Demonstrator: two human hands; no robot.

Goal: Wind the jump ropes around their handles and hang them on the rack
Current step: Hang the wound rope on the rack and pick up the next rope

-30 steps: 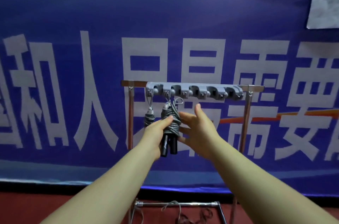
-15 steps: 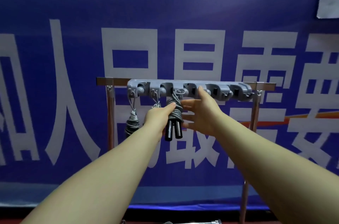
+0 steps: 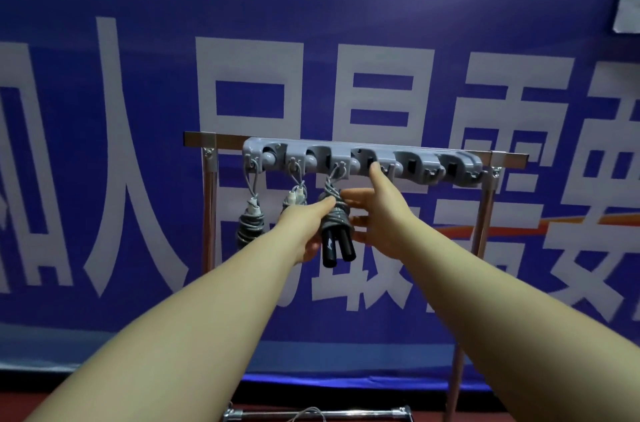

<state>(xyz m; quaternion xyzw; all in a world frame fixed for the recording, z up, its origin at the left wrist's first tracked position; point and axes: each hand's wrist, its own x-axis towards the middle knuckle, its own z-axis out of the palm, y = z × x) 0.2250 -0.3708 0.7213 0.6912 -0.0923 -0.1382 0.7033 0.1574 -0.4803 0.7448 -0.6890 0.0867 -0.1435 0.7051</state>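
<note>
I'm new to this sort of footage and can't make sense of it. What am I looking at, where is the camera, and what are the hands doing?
The camera sits on a person's head, looking forward and down, so both bare arms reach into the picture. Ahead stands a metal frame carrying a grey hook rack before a blue banner. Two wound jump ropes hang at its left end. The left hand and right hand flank a third bundle with black handles, hanging from the third hook. Whether either hand's grip closes on it is unclear.

Single head cam, looks fwd/slightly down, close on rack point(image 3: 360, 162) w/ banner point(image 3: 311, 23) behind.
</note>
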